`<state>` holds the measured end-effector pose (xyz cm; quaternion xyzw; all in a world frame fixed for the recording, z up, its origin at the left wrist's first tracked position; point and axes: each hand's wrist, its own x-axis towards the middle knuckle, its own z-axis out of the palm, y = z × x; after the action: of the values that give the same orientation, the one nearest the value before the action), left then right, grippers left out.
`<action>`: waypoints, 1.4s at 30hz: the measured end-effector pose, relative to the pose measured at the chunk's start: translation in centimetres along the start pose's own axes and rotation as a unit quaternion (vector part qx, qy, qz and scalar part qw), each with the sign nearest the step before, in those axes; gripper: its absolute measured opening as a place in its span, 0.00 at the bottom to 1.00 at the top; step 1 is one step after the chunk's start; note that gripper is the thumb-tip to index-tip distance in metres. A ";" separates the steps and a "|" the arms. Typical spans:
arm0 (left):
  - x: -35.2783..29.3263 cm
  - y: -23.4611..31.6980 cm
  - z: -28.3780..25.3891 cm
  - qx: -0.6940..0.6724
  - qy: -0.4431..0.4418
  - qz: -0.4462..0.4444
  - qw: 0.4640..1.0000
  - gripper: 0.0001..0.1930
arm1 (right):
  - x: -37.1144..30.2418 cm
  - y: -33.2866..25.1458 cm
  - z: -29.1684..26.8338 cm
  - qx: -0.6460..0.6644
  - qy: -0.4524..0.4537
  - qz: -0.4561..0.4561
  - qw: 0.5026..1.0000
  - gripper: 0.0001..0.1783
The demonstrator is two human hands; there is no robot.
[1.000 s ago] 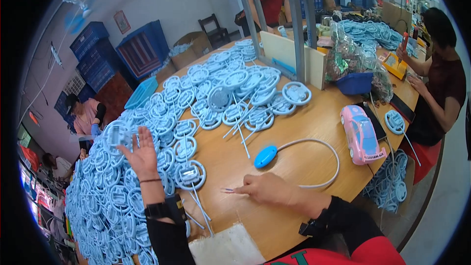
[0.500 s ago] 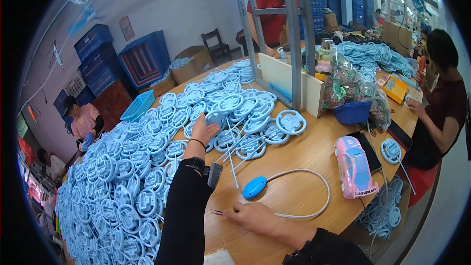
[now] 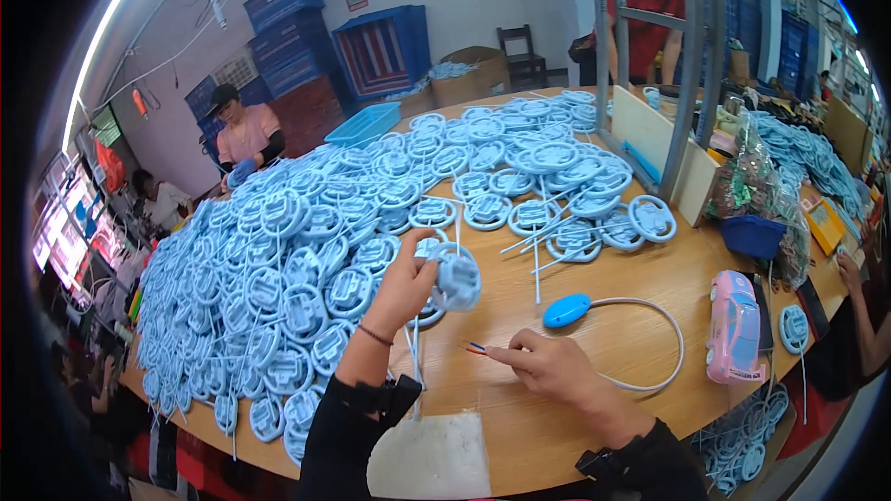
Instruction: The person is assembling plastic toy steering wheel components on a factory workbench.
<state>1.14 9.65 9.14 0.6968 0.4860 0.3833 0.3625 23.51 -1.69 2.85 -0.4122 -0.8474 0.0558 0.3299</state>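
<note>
My left hand (image 3: pixel 401 286) grips a light-blue toy steering wheel (image 3: pixel 458 280), smeared by motion, above the front edge of the pile. A thin cable hangs below it toward the table. Pinched in my right hand (image 3: pixel 557 364) is the end of a grey-white cable (image 3: pixel 680 353), whose bare red and blue wire tips (image 3: pixel 472 348) stick out to the left of the fingers. This cable loops round to a blue oval plastic piece (image 3: pixel 566 310) lying on the wooden table (image 3: pixel 520 427). Many more toy steering wheels (image 3: pixel 306 311) with cables are heaped at left and beyond.
A pink toy car (image 3: pixel 734 329) stands at right, near another steering wheel (image 3: pixel 794 327). A white pad (image 3: pixel 432 456) lies at the near edge. A metal frame (image 3: pixel 685 83) and a blue bowl (image 3: pixel 754 236) stand farther off. Co-workers sit left and right; one stands behind the frame.
My left hand, open over the pile before, has closed on a steering wheel and lifted it off. My right hand keeps the cable end. The view has swung left.
</note>
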 end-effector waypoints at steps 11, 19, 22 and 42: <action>-8.8 -3.8 2.8 -0.320 0.095 -0.090 0.938 0.16 | 0.3 -0.4 -0.4 0.028 0.031 0.011 0.999 0.20; -8.4 -4.5 4.2 -0.343 0.051 -0.103 0.932 0.14 | 0.1 0.4 -0.5 0.030 -0.002 0.016 0.999 0.18; -8.7 -4.5 4.4 -0.390 0.042 -0.119 0.912 0.15 | 0.3 0.3 -0.3 0.051 0.002 0.022 0.998 0.18; -9.1 -4.9 4.9 -0.463 0.030 -0.150 0.873 0.09 | 0.0 0.5 0.3 0.052 0.001 -0.015 0.999 0.23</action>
<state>1.42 1.58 0.98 0.3562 0.3625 0.5256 0.6822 23.69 -1.27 2.46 -0.3823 -0.8490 0.0943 0.3523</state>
